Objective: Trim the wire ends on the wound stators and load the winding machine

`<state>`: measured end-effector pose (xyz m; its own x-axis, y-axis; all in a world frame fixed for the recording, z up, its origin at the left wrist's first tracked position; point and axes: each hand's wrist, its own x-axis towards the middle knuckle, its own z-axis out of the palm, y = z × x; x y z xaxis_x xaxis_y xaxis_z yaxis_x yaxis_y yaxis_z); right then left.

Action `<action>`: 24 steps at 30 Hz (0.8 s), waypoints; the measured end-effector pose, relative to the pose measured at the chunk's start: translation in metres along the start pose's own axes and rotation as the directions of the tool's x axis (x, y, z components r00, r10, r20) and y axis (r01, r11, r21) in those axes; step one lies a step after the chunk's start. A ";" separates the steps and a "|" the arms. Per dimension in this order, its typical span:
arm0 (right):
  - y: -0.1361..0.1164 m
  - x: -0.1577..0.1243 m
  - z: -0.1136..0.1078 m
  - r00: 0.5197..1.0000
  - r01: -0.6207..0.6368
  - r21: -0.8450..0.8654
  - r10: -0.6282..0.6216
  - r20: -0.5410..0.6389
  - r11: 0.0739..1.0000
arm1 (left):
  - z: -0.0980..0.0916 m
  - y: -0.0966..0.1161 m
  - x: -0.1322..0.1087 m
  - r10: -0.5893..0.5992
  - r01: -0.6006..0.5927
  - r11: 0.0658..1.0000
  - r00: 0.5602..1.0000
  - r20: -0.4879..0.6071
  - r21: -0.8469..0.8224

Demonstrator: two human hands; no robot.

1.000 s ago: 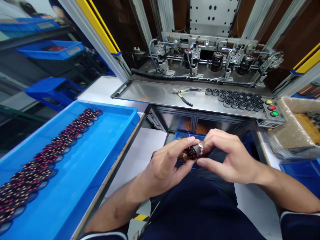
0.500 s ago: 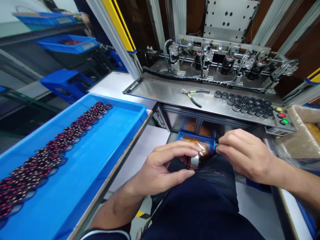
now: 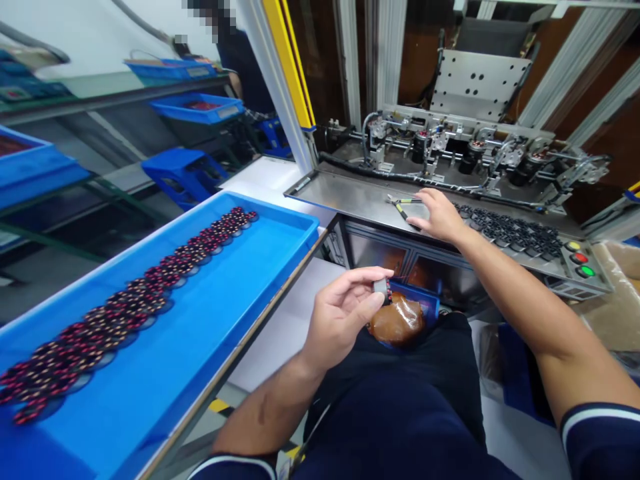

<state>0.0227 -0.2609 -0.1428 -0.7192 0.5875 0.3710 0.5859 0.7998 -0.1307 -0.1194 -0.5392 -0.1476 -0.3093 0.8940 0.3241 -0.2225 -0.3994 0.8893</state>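
My left hand (image 3: 345,313) pinches a motor stator (image 3: 382,288), a small ring with a grey side and red and black windings, between thumb and fingers above my lap. At the metal shelf (image 3: 345,193), my right hand (image 3: 440,217) reaches with thumb and fingers apart around the handles of the cutting pliers (image 3: 403,210). The pliers lie on the shelf with black and yellow grips; the hand is not closed on them. Beneath the left hand, a brown plastic-wrapped bundle (image 3: 400,320) rests in a blue bin (image 3: 431,308).
On the left a long blue tray (image 3: 240,280) holds rows of wound stators (image 3: 150,287). Black parts (image 3: 520,230) stand on the shelf beside coloured buttons (image 3: 580,257). A machine fixture (image 3: 475,150) lies behind. A person (image 3: 245,67) is at the far left.
My right hand has moved from beside the left hand up to the pliers on the shelf, and its fingers have spread. My left hand still holds the stator, now turned. The view has shifted.
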 end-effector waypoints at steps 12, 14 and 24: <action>0.019 0.013 0.035 0.982 -0.024 -0.133 0.048 0.185 0.991 | -0.012 0.004 -0.003 0.051 -0.052 0.999 0.996 -0.072 -0.009; 0.018 0.016 0.033 0.984 -0.017 -0.153 0.044 0.175 0.988 | -0.009 0.004 -0.003 0.042 -0.044 0.999 0.996 -0.080 -0.030; 0.020 0.020 0.040 0.983 -0.044 -0.113 0.063 0.173 0.993 | -0.008 0.005 -0.002 -0.002 0.000 1.000 0.987 -0.162 -0.010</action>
<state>0.0053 -0.2281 -0.1751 -0.7345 0.6492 0.1973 0.6553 0.7542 -0.0420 -0.1269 -0.5444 -0.1463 -0.4544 0.8502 0.2658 -0.2322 -0.4011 0.8861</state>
